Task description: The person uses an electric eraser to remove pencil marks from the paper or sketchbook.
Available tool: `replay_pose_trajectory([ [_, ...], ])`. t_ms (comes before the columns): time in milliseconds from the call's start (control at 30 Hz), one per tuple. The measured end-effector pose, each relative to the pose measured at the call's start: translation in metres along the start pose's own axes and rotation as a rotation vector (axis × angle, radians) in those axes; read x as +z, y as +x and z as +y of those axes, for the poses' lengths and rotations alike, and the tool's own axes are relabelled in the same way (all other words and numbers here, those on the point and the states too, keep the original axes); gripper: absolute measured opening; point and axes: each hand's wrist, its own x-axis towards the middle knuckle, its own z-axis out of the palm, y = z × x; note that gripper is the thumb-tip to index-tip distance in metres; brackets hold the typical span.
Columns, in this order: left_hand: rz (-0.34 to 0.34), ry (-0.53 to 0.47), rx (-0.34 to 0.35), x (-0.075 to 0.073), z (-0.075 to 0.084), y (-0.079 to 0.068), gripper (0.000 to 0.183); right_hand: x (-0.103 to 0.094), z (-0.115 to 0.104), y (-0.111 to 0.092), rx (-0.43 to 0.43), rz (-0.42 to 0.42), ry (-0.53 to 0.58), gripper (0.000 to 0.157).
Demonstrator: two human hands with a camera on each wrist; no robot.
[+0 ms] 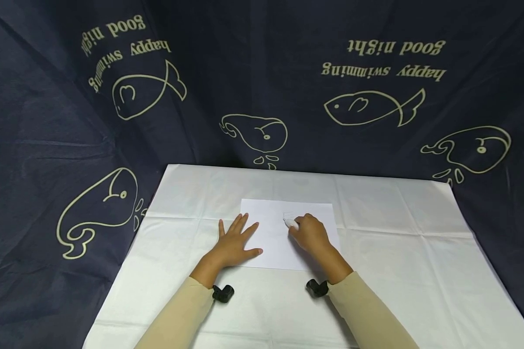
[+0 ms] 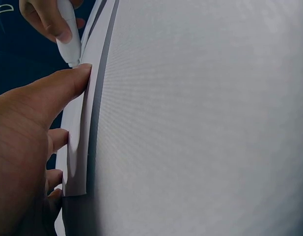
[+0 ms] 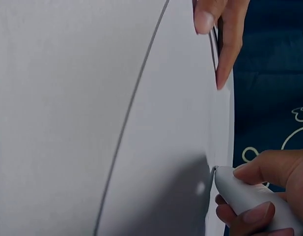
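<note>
A white sheet of paper lies on the table, with a few faint thin lines near its upper middle. My right hand grips a thick white pen, thumb and fingers curled round its body. The pen's small dark tip meets the paper by the lines. On the sheet's left side my left hand rests with fingers spread, pressing the paper and holding nothing. In the left wrist view, the left thumb lies along the paper's near edge. The right palm is hidden.
A creased white cloth covers the table. Behind and to the left hangs a dark blue curtain printed with fish, whales and lettering. Black wrist cameras sit at both sleeve cuffs.
</note>
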Motion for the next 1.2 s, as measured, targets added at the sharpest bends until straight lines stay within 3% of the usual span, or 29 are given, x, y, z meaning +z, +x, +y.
replay_pose_trajectory([
  [233,-0.004,-0.005,-0.003,0.0,0.0,0.0,0.08,-0.005,0.004,0.0,0.028,0.03,0.002,0.031],
  [433,-0.006,0.002,-0.007,0.0,0.0,0.0,0.08,-0.002,0.003,0.0,0.013,-0.006,0.009,0.031],
  [667,-0.009,-0.008,-0.005,-0.001,0.002,0.0,0.08,-0.003,0.006,-0.001,0.044,0.053,-0.024,0.032],
  [867,-0.009,0.001,-0.008,-0.002,0.001,0.0,0.08,-0.004,0.007,0.0,0.022,0.001,-0.007,0.033],
  [1067,-0.01,-0.015,-0.004,-0.001,0.001,0.0,0.08,-0.008,0.011,-0.001,0.053,0.042,-0.04,0.034],
  [1200,-0.008,-0.008,-0.004,-0.001,0.001,0.0,0.08,-0.008,0.009,-0.002,0.042,0.013,-0.009,0.036],
])
